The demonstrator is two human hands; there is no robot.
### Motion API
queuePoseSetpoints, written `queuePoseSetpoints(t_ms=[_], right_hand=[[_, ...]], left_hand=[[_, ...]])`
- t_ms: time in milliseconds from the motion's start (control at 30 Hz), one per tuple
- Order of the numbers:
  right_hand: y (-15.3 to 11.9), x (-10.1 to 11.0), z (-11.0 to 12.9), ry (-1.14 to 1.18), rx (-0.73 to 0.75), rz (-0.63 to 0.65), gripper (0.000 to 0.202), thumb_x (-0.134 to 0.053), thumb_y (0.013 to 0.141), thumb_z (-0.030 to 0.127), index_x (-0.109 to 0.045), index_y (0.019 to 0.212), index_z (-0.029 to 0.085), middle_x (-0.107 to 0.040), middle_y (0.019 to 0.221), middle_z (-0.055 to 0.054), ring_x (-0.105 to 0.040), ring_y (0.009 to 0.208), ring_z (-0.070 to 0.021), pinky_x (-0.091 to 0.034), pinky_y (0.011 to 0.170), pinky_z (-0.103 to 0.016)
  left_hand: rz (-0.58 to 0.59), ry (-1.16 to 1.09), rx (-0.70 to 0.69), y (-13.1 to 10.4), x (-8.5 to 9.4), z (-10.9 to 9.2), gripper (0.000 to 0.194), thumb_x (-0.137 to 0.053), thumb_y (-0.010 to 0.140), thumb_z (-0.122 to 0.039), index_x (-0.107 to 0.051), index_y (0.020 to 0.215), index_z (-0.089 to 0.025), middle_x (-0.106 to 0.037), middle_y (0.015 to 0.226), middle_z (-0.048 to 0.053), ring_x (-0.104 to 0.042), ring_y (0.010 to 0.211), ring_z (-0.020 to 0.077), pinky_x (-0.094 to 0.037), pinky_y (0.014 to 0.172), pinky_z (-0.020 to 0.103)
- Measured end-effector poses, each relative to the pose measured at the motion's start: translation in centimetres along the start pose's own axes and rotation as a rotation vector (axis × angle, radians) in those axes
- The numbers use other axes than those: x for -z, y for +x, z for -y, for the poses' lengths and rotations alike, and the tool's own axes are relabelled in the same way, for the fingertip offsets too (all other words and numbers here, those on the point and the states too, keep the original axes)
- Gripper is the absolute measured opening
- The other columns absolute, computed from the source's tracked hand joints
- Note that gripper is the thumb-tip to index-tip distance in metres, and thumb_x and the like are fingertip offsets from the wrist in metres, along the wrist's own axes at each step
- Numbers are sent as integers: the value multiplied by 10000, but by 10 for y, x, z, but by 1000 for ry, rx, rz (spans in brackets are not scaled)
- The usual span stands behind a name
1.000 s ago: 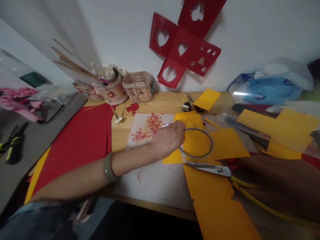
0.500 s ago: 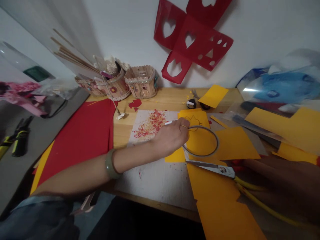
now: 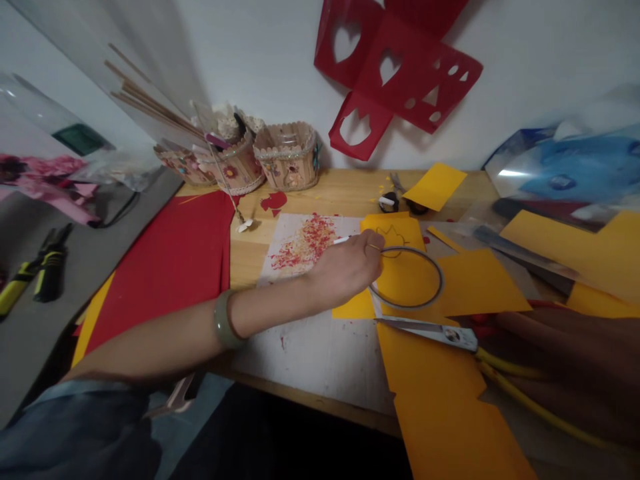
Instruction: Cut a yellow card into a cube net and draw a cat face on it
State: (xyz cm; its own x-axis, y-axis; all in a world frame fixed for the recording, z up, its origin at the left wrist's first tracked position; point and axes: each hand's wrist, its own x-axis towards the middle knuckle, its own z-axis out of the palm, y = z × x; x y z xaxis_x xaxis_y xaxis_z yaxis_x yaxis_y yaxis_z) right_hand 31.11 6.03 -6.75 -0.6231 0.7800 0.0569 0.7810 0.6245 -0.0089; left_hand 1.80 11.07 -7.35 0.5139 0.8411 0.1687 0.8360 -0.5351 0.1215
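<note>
My left hand (image 3: 350,267), with a green bangle on its wrist, is closed at the left edge of a thin grey hoop (image 3: 441,283). The hoop sits over yellow paper (image 3: 410,280), whose upper part bears a dark spiky outline. Behind my knuckles pokes the tip of a white stick-like thing (image 3: 341,240); the rest is hidden. At the right, my shadowed right hand (image 3: 560,367) is around the handles of scissors (image 3: 440,331). Their blades look nearly together, pointing left across the yellow sheets below the hoop.
Red and yellow scraps (image 3: 305,243) lie on a pale board (image 3: 310,353). Red sheets (image 3: 170,253) and pliers (image 3: 51,267) are left. Decorated baskets (image 3: 287,160) stand at the back, below a red cut-out (image 3: 395,63) on the wall. Black-handled scissors (image 3: 389,200) lie behind the yellow paper.
The whole view has shifted slightly, with most things a little further right and higher. Both hands keep about the same place relative to the hoop, paper and scissors.
</note>
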Motion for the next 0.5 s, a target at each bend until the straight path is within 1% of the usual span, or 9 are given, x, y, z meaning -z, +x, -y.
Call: queuePoseSetpoints(t_ms=[67,100,200,300,433,500], right_hand=[[0,2,2,-25,96,-3,322,-387,828,500,-601,1045,394,-677,836,26,-647,562,-167,-493,421,-273],[1,3,2,-49,119,-16,321,-385,837,485,-594,1057,383,-671,826,17,-642,548,-169,-488,410,-274],[5,4,4,-109,142,-39,294,-428,821,480,-612,1014,355,-654,741,13,-603,466,-156,-445,354,-243],[9,5,7,-116,139,4,239,-468,817,440,-634,958,343,-666,709,17,-576,417,-141,-411,328,-219],[11,8,9,-107,144,2,252,-475,804,447,-652,953,345,-670,679,7,-564,403,-152,-401,323,-232],[12,10,11,-93,160,-15,269,-445,805,420,-658,951,340,-677,697,-5,-580,423,-167,-423,339,-250]], left_hand=[[6,4,-9,0,0,0,175,-339,857,-143,-484,952,-126,-606,907,84,-593,817,182,-482,611,267],[7,7,-12,0,0,0,175,-340,854,-135,-486,951,-124,-605,911,85,-593,820,183,-484,615,269],[6,13,-17,0,1,0,174,-344,854,-128,-486,954,-118,-601,919,91,-594,822,187,-486,619,273],[17,19,-16,0,3,-2,181,-347,852,-119,-486,967,-110,-602,923,97,-594,829,191,-486,618,273],[31,18,-7,0,7,-3,180,-348,860,-126,-489,971,-108,-605,881,95,-596,815,188,-481,610,266],[34,13,-1,0,8,-3,171,-353,865,-138,-491,965,-112,-604,867,91,-597,804,185,-478,605,262]])
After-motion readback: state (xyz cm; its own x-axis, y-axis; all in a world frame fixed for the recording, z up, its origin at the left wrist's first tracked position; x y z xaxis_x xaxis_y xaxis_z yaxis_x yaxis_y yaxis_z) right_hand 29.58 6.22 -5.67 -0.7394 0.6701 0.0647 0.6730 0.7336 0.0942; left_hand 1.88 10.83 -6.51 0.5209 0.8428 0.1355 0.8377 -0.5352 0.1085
